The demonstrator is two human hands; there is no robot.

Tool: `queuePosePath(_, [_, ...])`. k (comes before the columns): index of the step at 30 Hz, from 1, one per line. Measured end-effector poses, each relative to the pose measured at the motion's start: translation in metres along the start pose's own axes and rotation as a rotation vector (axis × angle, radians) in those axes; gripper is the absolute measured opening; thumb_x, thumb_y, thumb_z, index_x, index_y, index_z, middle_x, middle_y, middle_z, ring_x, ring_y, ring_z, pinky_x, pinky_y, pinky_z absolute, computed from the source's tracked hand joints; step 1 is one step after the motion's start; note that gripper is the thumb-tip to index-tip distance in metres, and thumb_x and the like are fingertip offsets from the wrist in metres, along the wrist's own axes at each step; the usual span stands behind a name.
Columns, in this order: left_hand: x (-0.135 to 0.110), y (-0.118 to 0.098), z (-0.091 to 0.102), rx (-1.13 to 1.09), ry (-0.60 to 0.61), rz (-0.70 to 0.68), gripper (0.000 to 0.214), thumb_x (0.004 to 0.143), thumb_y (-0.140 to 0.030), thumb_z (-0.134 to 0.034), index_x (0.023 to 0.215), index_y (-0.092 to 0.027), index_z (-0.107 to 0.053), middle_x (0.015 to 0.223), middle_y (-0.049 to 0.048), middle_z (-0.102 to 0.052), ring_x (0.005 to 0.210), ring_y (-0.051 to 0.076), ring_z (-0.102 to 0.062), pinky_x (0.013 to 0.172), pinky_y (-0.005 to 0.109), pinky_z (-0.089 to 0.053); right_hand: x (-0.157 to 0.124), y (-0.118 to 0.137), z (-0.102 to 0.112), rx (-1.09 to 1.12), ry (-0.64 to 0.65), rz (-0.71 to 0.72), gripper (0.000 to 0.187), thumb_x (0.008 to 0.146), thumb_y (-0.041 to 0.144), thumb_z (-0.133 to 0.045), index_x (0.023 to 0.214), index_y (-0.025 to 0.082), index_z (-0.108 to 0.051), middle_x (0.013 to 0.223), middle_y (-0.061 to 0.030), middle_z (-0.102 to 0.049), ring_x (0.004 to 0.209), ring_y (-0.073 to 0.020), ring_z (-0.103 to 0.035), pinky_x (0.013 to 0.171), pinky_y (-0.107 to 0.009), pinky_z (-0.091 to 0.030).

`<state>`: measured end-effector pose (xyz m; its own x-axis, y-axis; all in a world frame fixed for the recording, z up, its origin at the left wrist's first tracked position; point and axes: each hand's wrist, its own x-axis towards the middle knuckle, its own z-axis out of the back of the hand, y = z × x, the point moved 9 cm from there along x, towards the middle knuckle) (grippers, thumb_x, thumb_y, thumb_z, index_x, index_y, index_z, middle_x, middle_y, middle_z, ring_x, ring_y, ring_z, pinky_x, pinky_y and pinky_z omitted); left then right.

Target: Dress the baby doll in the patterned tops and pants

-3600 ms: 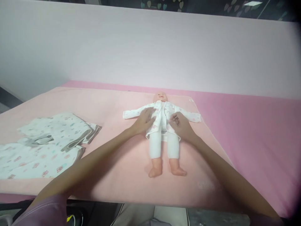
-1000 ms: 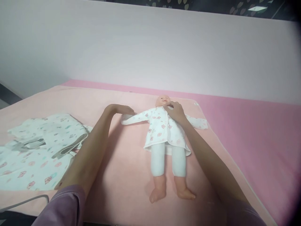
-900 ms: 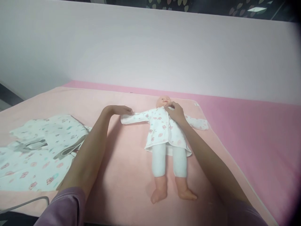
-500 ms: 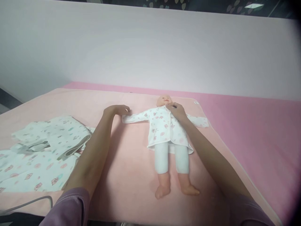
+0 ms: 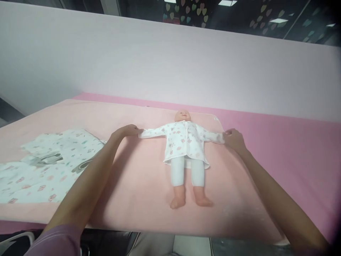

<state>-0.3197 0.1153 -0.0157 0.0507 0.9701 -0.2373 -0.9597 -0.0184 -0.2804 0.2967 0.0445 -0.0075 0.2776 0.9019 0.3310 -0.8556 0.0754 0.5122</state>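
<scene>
A baby doll (image 5: 185, 153) lies on its back on a pale pink towel (image 5: 133, 185), head away from me. It wears a white printed jacket (image 5: 183, 142) and white leggings, arms spread wide. My left hand (image 5: 128, 131) is closed on the end of the doll's sleeve on the left side. My right hand (image 5: 233, 139) is closed on the end of the sleeve on the right side. Both sleeves are stretched straight out.
Folded printed baby clothes (image 5: 53, 163) lie on the towel at the left. A brighter pink mat (image 5: 293, 149) extends to the right under the towel. A pale wall (image 5: 170, 64) rises behind. The table's front edge runs near the bottom.
My right hand left the doll's collar and moved out to the sleeve end on the right. My left hand stayed at the sleeve end on the left. The jacket front is closed now.
</scene>
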Motion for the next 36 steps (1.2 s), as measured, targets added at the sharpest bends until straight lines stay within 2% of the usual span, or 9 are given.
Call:
queuePosePath(3, [-0.012,-0.011,-0.003,-0.072,0.007,-0.005,0.047,0.085,-0.064,-0.056,0.09,-0.019,-0.068,0.115,0.0182,-0.079,0.102,0.033,-0.075,0.082,0.035,-0.057,-0.01,-0.048,0.0,-0.045,0.151,-0.215,0.029,0.095,0.049,-0.066,0.104,0.02,-0.067,0.114,-0.0171,-0.078,0.101,-0.0303,-0.069,0.087,-0.041,-0.05])
queuePosePath(7, [-0.019,-0.017,-0.004,-0.173,-0.116,0.024,0.043,0.09,-0.062,-0.053,0.089,-0.02,-0.06,0.101,0.0136,-0.076,0.094,0.03,-0.072,0.075,0.033,-0.053,-0.013,-0.044,-0.009,-0.011,0.249,-0.175,0.028,0.094,0.05,-0.065,0.089,0.023,-0.066,0.099,-0.01,-0.079,0.09,-0.0256,-0.068,0.078,-0.035,-0.048])
queuePosePath(14, [-0.032,-0.013,-0.007,-0.012,-0.325,0.087,0.049,0.101,-0.045,-0.048,0.134,-0.009,-0.053,0.12,0.0245,-0.073,0.115,0.039,-0.069,0.097,0.045,-0.051,-0.016,-0.048,0.006,-0.094,0.158,-0.174,0.02,0.096,0.039,-0.058,0.086,0.023,-0.059,0.097,-0.0129,-0.075,0.093,-0.028,-0.064,0.082,-0.038,-0.046])
queuePosePath(17, [-0.057,-0.039,0.004,0.077,-0.52,-0.009,0.044,0.104,-0.036,-0.043,0.136,-0.008,-0.054,0.135,0.0289,-0.066,0.132,0.043,-0.059,0.112,0.054,-0.044,-0.037,-0.021,0.023,-0.134,0.012,-0.038,0.015,0.098,0.036,-0.056,0.096,0.022,-0.061,0.107,-0.0153,-0.073,0.105,-0.0326,-0.063,0.094,-0.044,-0.046])
queuePosePath(20, [-0.093,-0.091,-0.006,-0.063,-0.541,-0.323,0.041,0.105,-0.042,-0.043,0.133,-0.015,-0.057,0.134,0.0214,-0.066,0.129,0.038,-0.058,0.112,0.05,-0.045,-0.078,0.035,0.03,0.022,-0.027,0.173,0.021,0.101,0.038,-0.056,0.112,0.022,-0.062,0.116,-0.0137,-0.071,0.11,-0.0321,-0.063,0.098,-0.046,-0.048])
queuePosePath(23, [-0.138,-0.146,-0.039,-0.197,-0.363,-0.689,0.041,0.102,-0.05,-0.054,0.13,-0.02,-0.056,0.133,0.0161,-0.066,0.122,0.033,-0.061,0.106,0.046,-0.048,-0.126,0.097,0.01,0.268,0.275,0.37,0.023,0.103,0.04,-0.058,0.121,0.026,-0.061,0.115,-0.008,-0.07,0.102,-0.0275,-0.065,0.091,-0.042,-0.052])
queuePosePath(26, [-0.168,-0.167,-0.071,-0.179,-0.277,-0.769,0.04,0.093,-0.05,-0.065,0.12,-0.023,-0.055,0.119,0.0123,-0.069,0.106,0.032,-0.064,0.095,0.047,-0.047,-0.167,0.138,-0.008,0.406,0.546,0.555,0.023,0.099,0.036,-0.065,0.118,0.027,-0.058,0.108,-0.0041,-0.068,0.095,-0.0246,-0.064,0.087,-0.039,-0.052])
queuePosePath(30, [-0.174,-0.166,-0.091,-0.166,-0.292,-0.691,0.028,0.085,-0.034,-0.067,0.106,-0.026,-0.05,0.092,0.0036,-0.067,0.084,0.028,-0.061,0.084,0.045,-0.044,-0.173,0.136,-0.023,0.393,0.521,0.566,0.022,0.092,0.031,-0.071,0.103,0.026,-0.051,0.088,0.0008,-0.062,0.075,-0.0209,-0.056,0.073,-0.036,-0.044])
queuePosePath(36, [-0.171,-0.159,-0.084,-0.186,-0.294,-0.677,0.019,0.089,-0.024,-0.061,0.1,-0.028,-0.046,0.076,-0.0011,-0.062,0.071,0.026,-0.059,0.079,0.043,-0.042,-0.165,0.111,-0.034,0.258,0.525,0.492,0.018,0.092,0.028,-0.069,0.096,0.027,-0.051,0.073,0.0037,-0.053,0.067,-0.0206,-0.049,0.066,-0.034,-0.038])
